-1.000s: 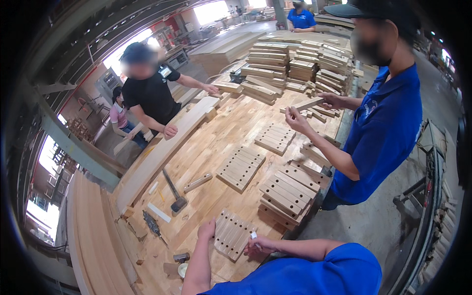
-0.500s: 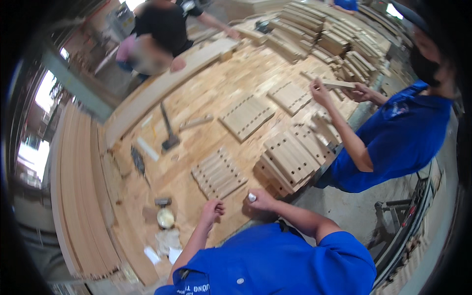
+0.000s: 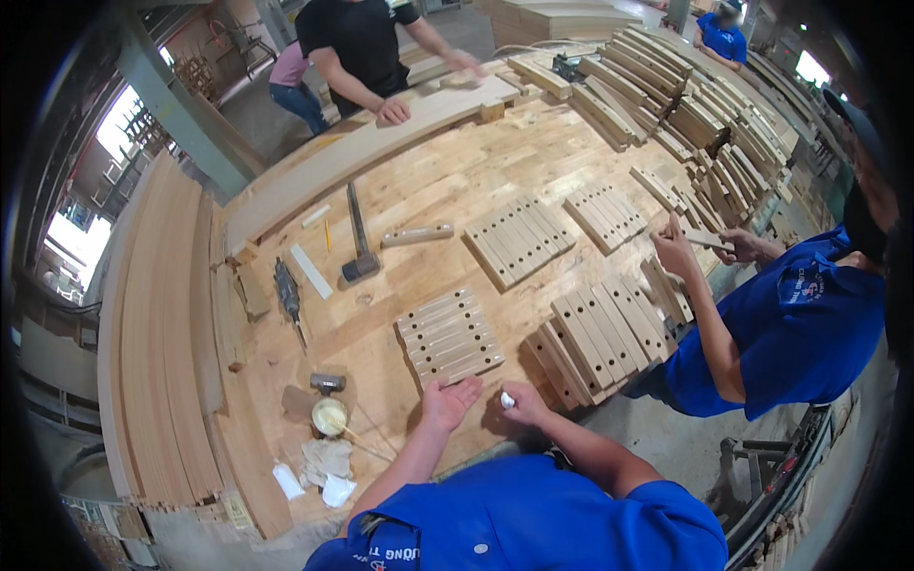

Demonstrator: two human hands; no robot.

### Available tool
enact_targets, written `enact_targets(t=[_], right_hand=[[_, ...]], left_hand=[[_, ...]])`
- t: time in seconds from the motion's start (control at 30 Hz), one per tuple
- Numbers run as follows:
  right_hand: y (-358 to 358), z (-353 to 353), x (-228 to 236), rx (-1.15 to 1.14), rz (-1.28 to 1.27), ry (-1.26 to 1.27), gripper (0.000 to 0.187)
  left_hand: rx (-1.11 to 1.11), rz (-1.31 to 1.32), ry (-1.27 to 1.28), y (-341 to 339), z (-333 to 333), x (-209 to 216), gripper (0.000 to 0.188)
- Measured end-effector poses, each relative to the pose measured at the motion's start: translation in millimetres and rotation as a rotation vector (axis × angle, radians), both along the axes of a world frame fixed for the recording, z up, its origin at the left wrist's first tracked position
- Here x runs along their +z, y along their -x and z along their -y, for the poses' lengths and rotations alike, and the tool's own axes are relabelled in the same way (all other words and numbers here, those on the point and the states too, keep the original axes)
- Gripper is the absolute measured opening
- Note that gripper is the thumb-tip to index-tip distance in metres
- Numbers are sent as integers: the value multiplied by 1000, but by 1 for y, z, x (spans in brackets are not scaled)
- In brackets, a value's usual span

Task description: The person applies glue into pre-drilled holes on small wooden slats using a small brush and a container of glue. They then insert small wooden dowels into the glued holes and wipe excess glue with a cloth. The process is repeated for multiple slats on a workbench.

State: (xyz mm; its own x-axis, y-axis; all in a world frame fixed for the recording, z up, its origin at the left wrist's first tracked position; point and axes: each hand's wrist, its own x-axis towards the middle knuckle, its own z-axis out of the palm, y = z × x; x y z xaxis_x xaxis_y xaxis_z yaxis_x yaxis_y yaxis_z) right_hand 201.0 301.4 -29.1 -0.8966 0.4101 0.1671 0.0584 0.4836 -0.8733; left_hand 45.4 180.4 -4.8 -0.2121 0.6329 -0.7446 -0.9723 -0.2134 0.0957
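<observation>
My left hand (image 3: 451, 403) is turned palm up with its fingers stretched out, at the near edge of a row of drilled wooden slats (image 3: 449, 335). No object lies in it. My right hand (image 3: 529, 407) is closed round a small white object (image 3: 506, 401), whose end shows above the fist; its kind is hidden. Just beyond that hand stands a stack of drilled slats (image 3: 598, 335). The slats nearest my left hand have dark holes at both ends and shiny streaks along them.
A hammer (image 3: 360, 265), a power tool (image 3: 287, 293) and a loose slat (image 3: 417, 234) lie on the workbench (image 3: 381, 314). Near my left arm are a tub of pale paste (image 3: 329, 416) and crumpled cloth (image 3: 326, 461). A co-worker (image 3: 762, 314) at the right holds a wooden strip.
My left hand has gone from loosely curled to flat and palm up. My right hand keeps the white object. The whole view has shifted, so the bench sits lower and further right.
</observation>
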Motion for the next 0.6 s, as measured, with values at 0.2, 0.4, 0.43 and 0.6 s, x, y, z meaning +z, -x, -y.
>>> enact_targets(t=[0.2, 0.4, 0.43, 0.6], right_hand=[[2, 2, 1, -11, 61, 105, 19], [-1, -3, 6, 49, -15, 75, 18], [0, -3, 6, 60, -12, 38, 18], [1, -3, 3, 32, -45, -4, 19]], left_hand=[[111, -141, 65, 33, -40, -1, 71], [207, -240, 129, 87, -103, 26, 71], [223, -235, 121, 97, -109, 23, 75], [242, -251, 85, 130, -151, 7, 82]])
